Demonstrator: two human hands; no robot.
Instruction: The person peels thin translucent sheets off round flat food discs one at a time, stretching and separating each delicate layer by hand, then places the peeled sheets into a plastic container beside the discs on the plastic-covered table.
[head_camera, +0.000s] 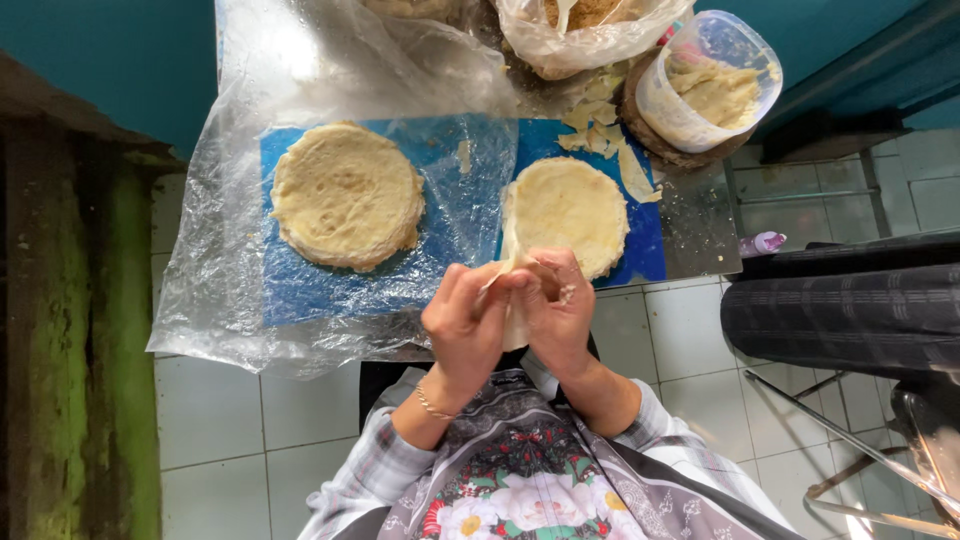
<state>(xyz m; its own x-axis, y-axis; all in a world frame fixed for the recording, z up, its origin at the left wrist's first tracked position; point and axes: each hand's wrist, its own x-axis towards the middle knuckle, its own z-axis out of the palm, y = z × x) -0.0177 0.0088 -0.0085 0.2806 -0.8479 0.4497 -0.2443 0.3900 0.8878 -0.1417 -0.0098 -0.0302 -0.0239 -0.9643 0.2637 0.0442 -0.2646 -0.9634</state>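
Observation:
My left hand (465, 322) and my right hand (558, 302) are raised together over the table's near edge, both pinching the rim of one thin pale dough disc (514, 318) held upright between them. Just beyond the hands lies a round stack of dough discs (568, 208) on the blue board (645, 245). A second, wider stack of dough discs (346, 194) rests to the left on clear plastic sheet (215, 250) that covers the board there.
A clear plastic tub (708, 80) with pale filling stands at the back right, beside dough trimmings (600, 125) and a plastic bag of crumbs (585, 25). A dark plaid-clad leg (840, 315) and metal chair legs are at right. A mossy wall (70, 330) runs along the left.

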